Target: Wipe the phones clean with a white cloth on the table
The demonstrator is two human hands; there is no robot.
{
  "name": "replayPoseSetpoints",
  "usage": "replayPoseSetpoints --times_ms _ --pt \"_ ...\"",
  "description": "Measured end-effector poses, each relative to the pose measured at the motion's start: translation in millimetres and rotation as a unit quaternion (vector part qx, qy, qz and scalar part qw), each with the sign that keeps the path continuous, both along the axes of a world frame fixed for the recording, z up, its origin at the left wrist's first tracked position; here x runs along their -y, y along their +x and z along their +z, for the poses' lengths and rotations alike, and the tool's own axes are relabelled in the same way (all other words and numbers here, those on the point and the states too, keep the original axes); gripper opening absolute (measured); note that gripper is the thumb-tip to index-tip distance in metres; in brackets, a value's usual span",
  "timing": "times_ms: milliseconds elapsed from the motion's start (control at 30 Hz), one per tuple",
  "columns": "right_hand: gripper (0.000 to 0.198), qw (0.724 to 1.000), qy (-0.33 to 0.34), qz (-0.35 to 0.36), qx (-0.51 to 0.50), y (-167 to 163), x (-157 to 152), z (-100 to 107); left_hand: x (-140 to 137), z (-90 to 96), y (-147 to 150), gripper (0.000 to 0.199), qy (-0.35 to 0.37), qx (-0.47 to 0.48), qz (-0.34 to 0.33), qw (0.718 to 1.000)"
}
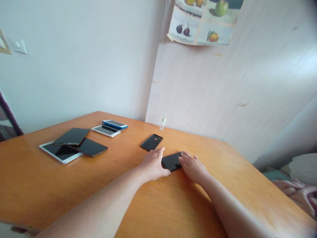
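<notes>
A black smartphone (171, 161) lies on the wooden table between my two hands. At its left end is my left hand (155, 165), thumb and fingers spread apart around that edge. My right hand (192, 167) rests over the phone's right end, and its fingertips cover that part. Just beyond my left fingers sits an empty black phone case (152, 142) with a camera cutout. Behind the case stands a small clear pump bottle (162, 122).
On the left, two dark tablets (71, 136) overlap a white-framed tablet (61, 153). Farther back, a blue phone (115, 124) rests on a white device (105, 130). The table (138, 211) meets a wall behind. Bedding (300, 178) lies beyond its right edge.
</notes>
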State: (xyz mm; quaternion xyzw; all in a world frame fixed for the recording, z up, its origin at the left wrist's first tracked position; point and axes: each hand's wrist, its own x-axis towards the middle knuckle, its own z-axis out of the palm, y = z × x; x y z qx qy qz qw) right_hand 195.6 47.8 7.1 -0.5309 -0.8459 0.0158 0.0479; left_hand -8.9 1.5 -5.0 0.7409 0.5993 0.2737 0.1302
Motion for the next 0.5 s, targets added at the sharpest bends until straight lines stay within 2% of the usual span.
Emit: replayPoseSetpoints --times_ms 133,200,267,400,433,500 --pt "0.051 0.985 -0.027 0.164 -0.035 -23.8 36.4 12.4 -0.4 -1.0 -0.8 0.088 0.017 -0.007 -0.007 1.0" --pt "0.053 0.977 -0.043 0.206 -0.036 -26.2 42.5 16.7 -0.7 -1.6 -1.2 0.085 0.023 -0.009 -0.009 1.0" --pt "0.052 0.983 -0.039 0.179 -0.019 -19.0 34.5 17.1 -0.5 -1.4 -1.4 0.088 0.02 -0.009 -0.007 1.0" --pt "0.05 0.998 -0.003 0.053 0.034 0.0 10.9 14.3 0.0 0.5 -2.3 0.092 0.002 -0.007 -0.007 1.0" --pt "0.049 0.998 0.004 0.043 0.045 0.7 11.0 14.6 -0.1 0.7 -2.7 0.091 0.002 -0.007 -0.009 1.0" --pt "0.048 0.996 0.015 0.072 0.059 -4.0 20.4 16.8 -0.8 0.6 -3.6 0.089 0.005 -0.008 -0.016 1.0"
